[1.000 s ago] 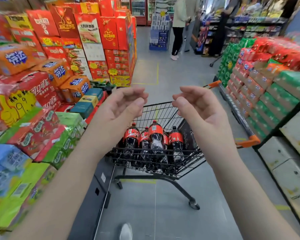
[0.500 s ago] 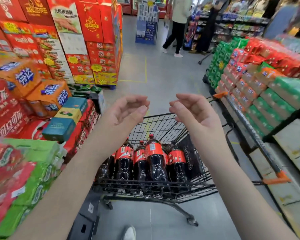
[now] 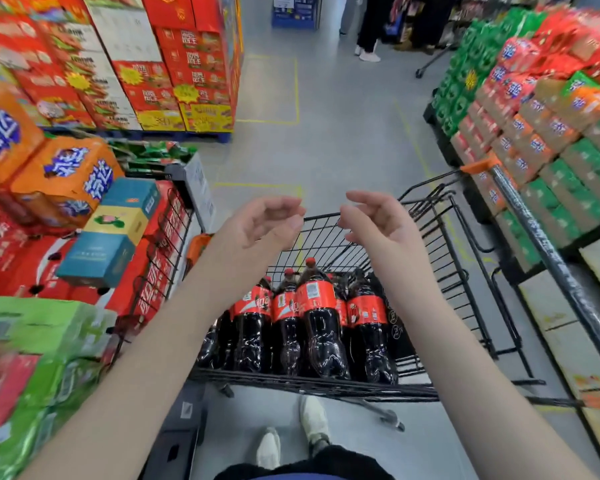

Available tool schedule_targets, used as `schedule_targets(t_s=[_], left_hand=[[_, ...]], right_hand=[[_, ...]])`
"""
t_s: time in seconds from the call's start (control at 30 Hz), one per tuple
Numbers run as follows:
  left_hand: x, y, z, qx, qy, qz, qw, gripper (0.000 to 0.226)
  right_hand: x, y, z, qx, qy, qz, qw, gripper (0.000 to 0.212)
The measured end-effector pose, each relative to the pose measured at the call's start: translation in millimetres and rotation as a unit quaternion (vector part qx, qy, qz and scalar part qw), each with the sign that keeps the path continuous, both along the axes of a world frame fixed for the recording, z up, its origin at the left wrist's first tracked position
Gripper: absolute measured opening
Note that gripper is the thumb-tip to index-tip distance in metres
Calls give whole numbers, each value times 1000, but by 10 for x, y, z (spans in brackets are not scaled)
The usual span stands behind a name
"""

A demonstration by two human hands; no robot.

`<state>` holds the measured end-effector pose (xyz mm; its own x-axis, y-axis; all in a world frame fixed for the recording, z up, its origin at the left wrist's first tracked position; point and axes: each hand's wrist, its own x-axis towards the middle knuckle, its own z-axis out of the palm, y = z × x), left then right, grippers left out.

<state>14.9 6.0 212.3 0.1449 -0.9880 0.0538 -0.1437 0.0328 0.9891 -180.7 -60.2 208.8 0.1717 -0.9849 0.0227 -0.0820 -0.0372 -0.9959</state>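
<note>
Black wire cart is holding cola bottles upright at its near edge while left hand and right hand are hovering loosely curled, empty, risking it rolling away unheld.

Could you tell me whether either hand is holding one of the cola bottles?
No, the left hand and right hand hang empty above the cart, apart from the bottles standing in it.
</note>
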Motion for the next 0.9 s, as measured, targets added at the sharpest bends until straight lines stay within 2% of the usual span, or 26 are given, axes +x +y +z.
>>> schedule_targets(t_s=[0.23,0.33,0.43,0.7,0.9], left_hand=[[-123,-390,-219,55,4,46,997,37],[-177,-506,-346,83,-1,70,994,28],[-213,-583,-512,107,10,97,989,34],[-149,-568,-772,161,21,131,978,53],[2,-513,-1026,197,27,155,968,52]], right_hand=[[-10,-655,-401,58,14,30,998,27],[-27,-932,-664,86,43,61,993,31],[-2,-1210,-1016,115,102,91,984,41],[265,-1719,-2085,242,253,98,931,70],[432,-1770,-2794,287,348,116,885,83]])
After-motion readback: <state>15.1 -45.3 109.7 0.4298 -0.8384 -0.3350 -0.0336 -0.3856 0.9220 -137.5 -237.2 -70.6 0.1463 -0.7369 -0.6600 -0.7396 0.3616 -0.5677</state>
